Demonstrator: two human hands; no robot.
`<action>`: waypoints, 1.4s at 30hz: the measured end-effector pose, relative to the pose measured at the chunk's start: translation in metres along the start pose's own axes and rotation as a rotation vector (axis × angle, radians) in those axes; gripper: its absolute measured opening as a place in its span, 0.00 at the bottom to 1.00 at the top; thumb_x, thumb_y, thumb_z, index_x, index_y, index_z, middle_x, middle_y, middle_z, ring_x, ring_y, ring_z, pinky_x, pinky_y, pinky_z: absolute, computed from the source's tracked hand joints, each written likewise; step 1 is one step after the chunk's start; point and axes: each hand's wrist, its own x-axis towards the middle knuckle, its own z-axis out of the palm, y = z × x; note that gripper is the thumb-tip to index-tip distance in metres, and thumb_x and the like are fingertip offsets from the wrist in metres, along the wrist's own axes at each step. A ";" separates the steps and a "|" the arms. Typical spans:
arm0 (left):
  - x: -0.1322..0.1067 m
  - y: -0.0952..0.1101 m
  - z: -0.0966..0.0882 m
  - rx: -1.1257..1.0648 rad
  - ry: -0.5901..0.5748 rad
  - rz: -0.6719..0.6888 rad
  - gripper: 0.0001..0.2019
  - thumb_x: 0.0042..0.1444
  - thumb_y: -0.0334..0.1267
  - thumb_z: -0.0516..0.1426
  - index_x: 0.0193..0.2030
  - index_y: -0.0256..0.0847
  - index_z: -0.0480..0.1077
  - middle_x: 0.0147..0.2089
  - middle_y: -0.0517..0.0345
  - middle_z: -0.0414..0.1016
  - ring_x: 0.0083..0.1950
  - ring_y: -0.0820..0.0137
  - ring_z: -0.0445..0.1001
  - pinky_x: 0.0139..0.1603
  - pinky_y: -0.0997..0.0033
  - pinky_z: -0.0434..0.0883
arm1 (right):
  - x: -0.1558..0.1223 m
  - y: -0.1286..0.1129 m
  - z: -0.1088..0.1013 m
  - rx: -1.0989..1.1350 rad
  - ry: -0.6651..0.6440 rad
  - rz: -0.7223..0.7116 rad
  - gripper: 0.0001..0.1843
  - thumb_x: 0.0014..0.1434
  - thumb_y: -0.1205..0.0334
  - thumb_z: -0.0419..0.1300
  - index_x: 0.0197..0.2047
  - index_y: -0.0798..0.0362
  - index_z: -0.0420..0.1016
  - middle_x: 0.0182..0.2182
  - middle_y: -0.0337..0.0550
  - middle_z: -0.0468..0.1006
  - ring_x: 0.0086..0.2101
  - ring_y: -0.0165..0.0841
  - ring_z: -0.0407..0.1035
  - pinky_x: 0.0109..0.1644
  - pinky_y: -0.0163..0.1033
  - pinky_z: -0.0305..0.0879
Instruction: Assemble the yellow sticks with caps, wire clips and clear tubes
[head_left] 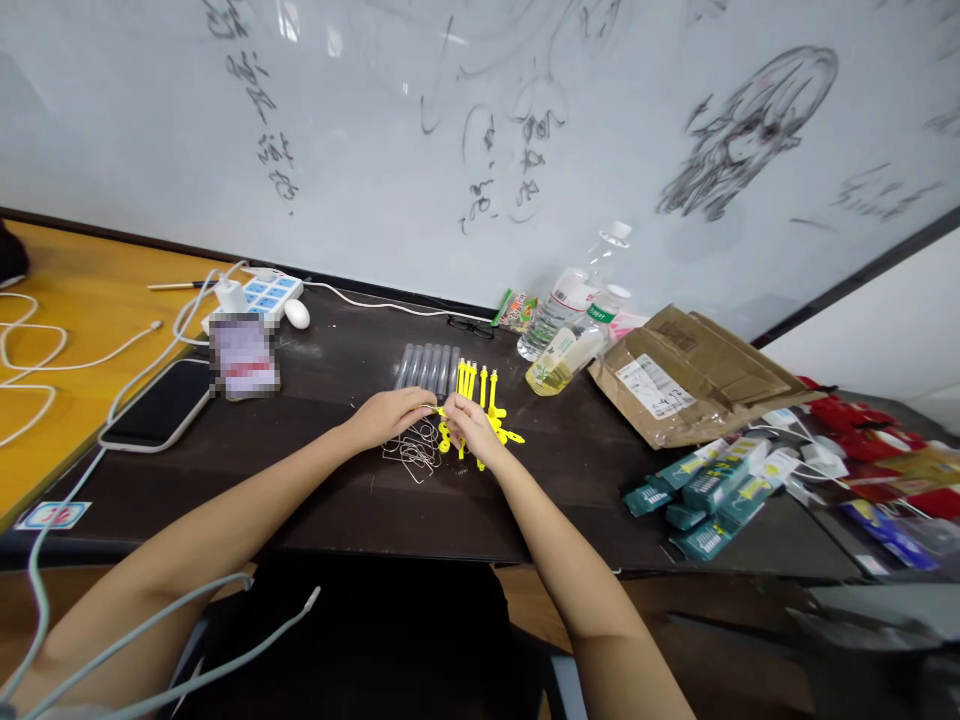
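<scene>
My left hand (391,415) and my right hand (472,428) meet over the dark table, fingers pinched around a small yellow plastic part (439,410). Its exact shape is mostly covered by the fingertips. Just beyond my hands lie several clear plastic tubes (426,367) side by side. Several yellow rods (484,385) with pale tips continue that row to the right. Loose yellow plastic pieces (513,437) lie beside and partly under my right hand. A tangle of thin bent metal wires (414,450) sits below my left hand.
Teal boxes (724,490) and a brown parcel (682,375) lie to the right. Bottles (574,350) stand near the whiteboard (360,150). A black-screened phone (159,402), another phone (246,358), a power strip (271,296) and white cables occupy the left.
</scene>
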 end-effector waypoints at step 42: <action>0.010 0.000 -0.021 -0.776 0.621 -0.353 0.14 0.51 0.46 0.60 0.35 0.36 0.71 0.25 0.60 0.70 0.23 0.76 0.69 0.24 0.76 0.68 | -0.005 -0.013 -0.010 -0.965 0.229 -0.316 0.07 0.58 0.64 0.54 0.32 0.51 0.73 0.33 0.44 0.72 0.40 0.38 0.62 0.47 0.44 0.56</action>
